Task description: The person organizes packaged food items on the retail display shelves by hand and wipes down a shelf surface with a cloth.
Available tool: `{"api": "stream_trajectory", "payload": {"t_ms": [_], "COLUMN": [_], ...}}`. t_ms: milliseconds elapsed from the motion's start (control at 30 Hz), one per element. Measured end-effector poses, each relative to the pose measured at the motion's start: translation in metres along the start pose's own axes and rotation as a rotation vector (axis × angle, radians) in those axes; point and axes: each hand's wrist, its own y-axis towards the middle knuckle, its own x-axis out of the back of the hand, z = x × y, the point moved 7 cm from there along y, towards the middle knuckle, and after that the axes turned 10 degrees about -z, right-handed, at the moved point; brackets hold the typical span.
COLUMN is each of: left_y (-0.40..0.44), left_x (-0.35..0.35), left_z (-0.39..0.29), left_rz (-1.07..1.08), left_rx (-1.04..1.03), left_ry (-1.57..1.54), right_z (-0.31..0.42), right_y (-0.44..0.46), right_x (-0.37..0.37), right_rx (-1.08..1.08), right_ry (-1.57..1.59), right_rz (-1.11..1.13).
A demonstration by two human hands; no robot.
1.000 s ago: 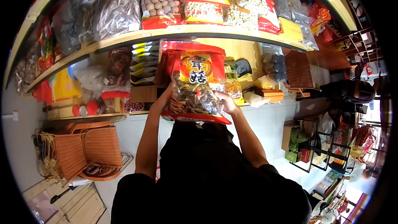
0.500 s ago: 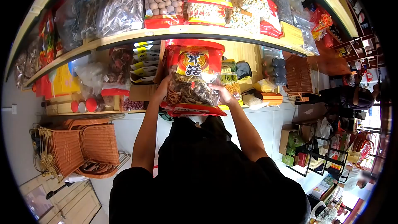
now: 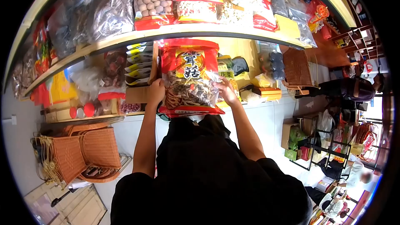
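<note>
A red and clear bag of dried mushrooms (image 3: 189,89) faces me in front of the lower shelf, its label and contents showing. My left hand (image 3: 156,92) grips the bag's left edge, fingers partly hidden by it. On the opposite edge, my right hand (image 3: 227,91) is closed on the plastic. Just behind that hand stand green and yellow packets (image 3: 227,75). To the left of the bag, a cardboard box (image 3: 139,94) holds a row of black and yellow pouches (image 3: 139,64).
The upper wooden shelf (image 3: 179,31) curves across above my hands, carrying bags of nuts (image 3: 198,10) and round dried fruit (image 3: 153,2). Wicker chairs (image 3: 98,150) stand at the left, a wicker basket (image 3: 296,68) at the right. Other people, one in dark clothes (image 3: 354,89), are farther right.
The mushroom bag has tilted so its front faces me more squarely. My left hand has shifted slightly left and down along its edge. The view has moved a little.
</note>
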Motion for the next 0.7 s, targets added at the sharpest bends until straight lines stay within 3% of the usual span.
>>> {"api": "stream_trajectory", "payload": {"t_ms": [67,300,400,467,567,667,700], "left_y": [-0.005,0.004,0.004,-0.005,-0.022,-0.042,-0.038], "left_x": [0.003,-0.006,-0.004,-0.015,-0.013,0.011,0.003], "left_z": [-0.009,0.018,0.027,0.048,0.041,-0.017,0.001], "left_rz": [-0.019,0.089,0.014,0.184,0.252,0.216,0.191], "left_rx": [-0.005,-0.063,-0.125,0.195,0.176,0.235,0.19], "left_ry": [0.024,0.042,-0.012,-0.211,-0.226,-0.119,-0.15], "right_z": [0.001,0.003,0.003,0.002,-0.007,-0.01,-0.01], "right_y": [0.0,-0.008,-0.007,-0.005,-0.005,-0.006,-0.007], "right_x": [0.001,0.0,0.005,0.011,0.012,0.008,0.006], "right_rx": [-0.009,0.007,0.026,0.031,-0.027,-0.062,-0.084], "right_ry": [-0.063,-0.151,-0.224,-0.232,-0.222,-0.18,-0.177], "right_rz": [0.061,-0.044,-0.059,-0.057,0.019,0.043,0.06]}}
